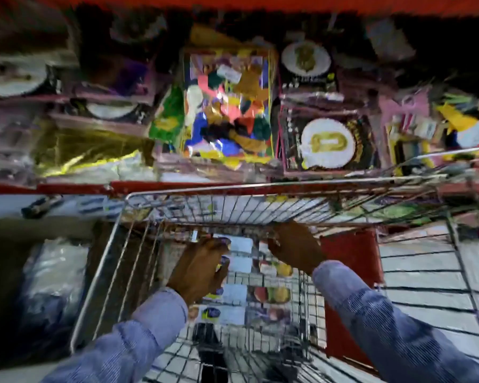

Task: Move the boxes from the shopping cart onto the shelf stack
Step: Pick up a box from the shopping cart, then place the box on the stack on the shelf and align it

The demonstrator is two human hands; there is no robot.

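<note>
progress: early | white printed cardboard boxes (239, 275) all in wire shopping cart (138, 244) | left fingers (221, 261) and right fingers (274, 244) flank top box, grip unclear | red shelf (177, 186) beyond fingers awaits boxes

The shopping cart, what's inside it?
Boxes with fruit pictures lie stacked in the shopping cart. Both hands, left and right, cover their far ends.

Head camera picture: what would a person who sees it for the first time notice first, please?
Most striking is the clear bag of many-coloured pieces on the shelf, top centre, with a white and gold round item to its right. Below, the wire shopping cart fills the lower half. Inside it, the left hand and right hand, in blue sleeves, reach down to a stack of boxes.
</note>
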